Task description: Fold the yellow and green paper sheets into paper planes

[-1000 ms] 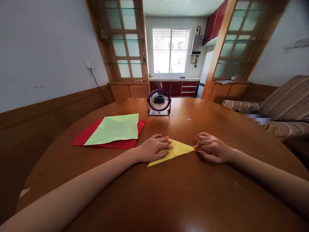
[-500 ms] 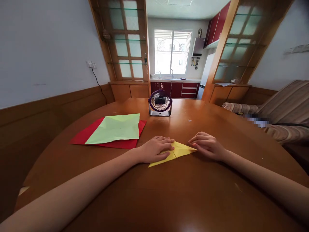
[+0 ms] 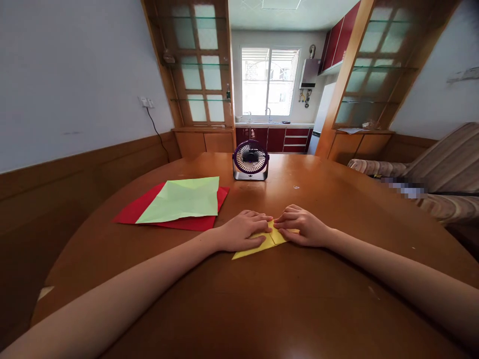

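A folded yellow paper (image 3: 262, 244) lies flat on the round wooden table (image 3: 262, 309) in front of me. My left hand (image 3: 241, 231) rests palm down on its left half, fingers pointing right. My right hand (image 3: 303, 227) lies on its right half, fingers spread and pressing the paper down. The fingertips of both hands almost meet over the middle fold. Only the lower left point and a thin right edge of the yellow paper show between and below the hands.
A light green sheet (image 3: 181, 200) lies on a red sheet (image 3: 134, 212) to the left. A small purple desk fan (image 3: 250, 159) stands at the table's far side. A striped sofa (image 3: 441, 174) is at the right, with a wood-panelled wall at the left.
My right hand has slid left from the paper's right tip onto the paper, covering its right half. My left hand has stayed in place.
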`<state>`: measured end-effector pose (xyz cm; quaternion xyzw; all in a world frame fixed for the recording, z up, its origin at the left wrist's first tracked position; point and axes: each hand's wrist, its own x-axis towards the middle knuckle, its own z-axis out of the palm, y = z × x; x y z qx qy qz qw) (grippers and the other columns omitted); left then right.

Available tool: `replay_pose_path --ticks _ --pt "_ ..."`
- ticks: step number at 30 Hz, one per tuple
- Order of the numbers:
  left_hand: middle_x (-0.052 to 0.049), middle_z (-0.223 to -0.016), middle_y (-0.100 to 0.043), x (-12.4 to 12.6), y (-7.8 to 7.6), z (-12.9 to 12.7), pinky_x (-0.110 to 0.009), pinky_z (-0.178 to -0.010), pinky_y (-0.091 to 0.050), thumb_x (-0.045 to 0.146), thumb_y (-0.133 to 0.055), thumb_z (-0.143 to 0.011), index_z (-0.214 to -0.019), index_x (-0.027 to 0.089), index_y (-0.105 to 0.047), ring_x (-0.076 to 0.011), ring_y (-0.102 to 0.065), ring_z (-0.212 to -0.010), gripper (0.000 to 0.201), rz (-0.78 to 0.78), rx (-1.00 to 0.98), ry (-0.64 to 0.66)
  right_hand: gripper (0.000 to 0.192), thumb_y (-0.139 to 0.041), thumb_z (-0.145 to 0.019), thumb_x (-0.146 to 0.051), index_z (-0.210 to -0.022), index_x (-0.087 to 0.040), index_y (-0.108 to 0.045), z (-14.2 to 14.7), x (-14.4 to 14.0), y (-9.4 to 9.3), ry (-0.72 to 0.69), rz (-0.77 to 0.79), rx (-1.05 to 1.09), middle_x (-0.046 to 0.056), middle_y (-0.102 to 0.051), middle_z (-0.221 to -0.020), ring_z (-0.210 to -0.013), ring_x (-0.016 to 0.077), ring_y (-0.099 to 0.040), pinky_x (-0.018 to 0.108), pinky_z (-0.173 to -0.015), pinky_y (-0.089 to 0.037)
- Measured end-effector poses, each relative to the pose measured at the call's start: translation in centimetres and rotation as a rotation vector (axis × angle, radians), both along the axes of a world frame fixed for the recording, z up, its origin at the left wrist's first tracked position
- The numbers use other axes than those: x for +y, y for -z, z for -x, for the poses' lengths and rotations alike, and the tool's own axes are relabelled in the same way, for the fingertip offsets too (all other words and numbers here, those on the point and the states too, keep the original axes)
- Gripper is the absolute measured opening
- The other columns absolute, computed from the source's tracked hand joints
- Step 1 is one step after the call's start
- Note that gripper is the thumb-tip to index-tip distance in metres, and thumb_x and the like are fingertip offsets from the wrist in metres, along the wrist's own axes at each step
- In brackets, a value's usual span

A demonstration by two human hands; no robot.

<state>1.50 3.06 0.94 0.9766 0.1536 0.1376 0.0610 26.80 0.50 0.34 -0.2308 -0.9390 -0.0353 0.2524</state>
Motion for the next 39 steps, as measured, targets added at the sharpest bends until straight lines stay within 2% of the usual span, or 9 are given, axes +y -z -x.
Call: replay_pose_path --ticks 6,11,16,21,27,31,39 --pt "-0.008 -0.144 -0.048 0.1 0.1 0.2 -0.043 -0.109 -0.031 0.038 -0.046 -0.096 -0.124 0.024 -0.059 -0.0258 -0.045 -0.132 0.034 0.022 0.009 0.005 0.019 -0.055 -0.091 -0.022 -0.097 -0.021 -0.073 -1.4 -0.6 -0.5 -0.021 -0.023 -0.048 0.006 -0.072 -0.094 -0.085 0.0180 -0.060 0.044 -0.095 -0.042" --pt "-0.006 -0.153 -0.036 0.5 -0.2 0.7 -0.046 -0.116 -0.019 0.043 -0.044 -0.098 -0.136 0.029 -0.051 -0.0229 -0.030 -0.142 0.041 0.104 0.081 0.030 0.019 -0.055 -0.092 -0.022 -0.099 -0.022 -0.072 -1.9 -0.8 -0.8 -0.040 -0.006 -0.067 0.005 -0.072 -0.100 -0.089 0.0179 -0.061 0.048 -0.102 -0.038" --pt "-0.002 -0.158 -0.022 0.7 -0.5 1.2 -0.050 -0.118 -0.008 0.045 -0.042 -0.099 -0.140 0.037 -0.045 -0.0217 -0.016 -0.147 0.042 0.196 0.148 0.056 0.019 -0.054 -0.092 -0.022 -0.098 -0.022 -0.072 -1.8 -0.9 -0.7 -0.025 0.005 -0.059 0.005 -0.073 -0.100 -0.086 0.0175 -0.062 0.049 -0.103 -0.037" --pt "-0.001 -0.158 -0.018 0.7 -0.5 1.3 -0.054 -0.118 -0.007 0.041 -0.045 -0.099 -0.137 0.039 -0.048 -0.0248 -0.012 -0.147 0.038 0.227 0.132 0.091 0.018 -0.055 -0.092 -0.022 -0.099 -0.023 -0.072 -1.9 -0.9 -0.5 -0.019 0.020 -0.033 0.005 -0.072 -0.100 -0.087 0.0174 -0.063 0.049 -0.103 -0.036" --pt "-0.001 -0.159 -0.011 0.4 -0.7 1.3 -0.057 -0.117 -0.004 0.040 -0.045 -0.099 -0.136 0.040 -0.048 -0.0279 -0.003 -0.147 0.037 0.249 0.156 0.107 0.022 -0.054 -0.092 -0.020 -0.108 -0.022 -0.068 -1.9 -1.0 -0.3 -0.006 0.038 -0.021 0.005 -0.071 -0.101 -0.093 0.0186 -0.062 0.049 -0.103 -0.036" --pt "-0.001 -0.159 -0.013 0.2 -1.0 1.2 -0.057 -0.117 -0.003 0.042 -0.049 -0.097 -0.134 0.041 -0.051 -0.0282 -0.003 -0.147 0.037 0.279 0.155 0.104 0.027 -0.051 -0.093 -0.021 -0.116 -0.021 -0.065 -1.8 -1.1 -0.4 0.002 0.033 -0.057 0.007 -0.070 -0.097 -0.091 0.0189 -0.061 0.049 -0.103 -0.037" --pt "-0.001 -0.158 -0.015 0.4 -0.9 1.2 -0.058 -0.117 -0.004 0.042 -0.052 -0.096 -0.131 0.039 -0.055 -0.0286 -0.006 -0.147 0.036 0.294 0.137 0.100 0.030 -0.049 -0.094 -0.023 -0.119 -0.024 -0.064 -1.5 -1.3 -0.5 -0.027 -0.035 -0.136 0.008 -0.066 -0.105 -0.099 0.0199 -0.060 0.053 -0.107 -0.034"
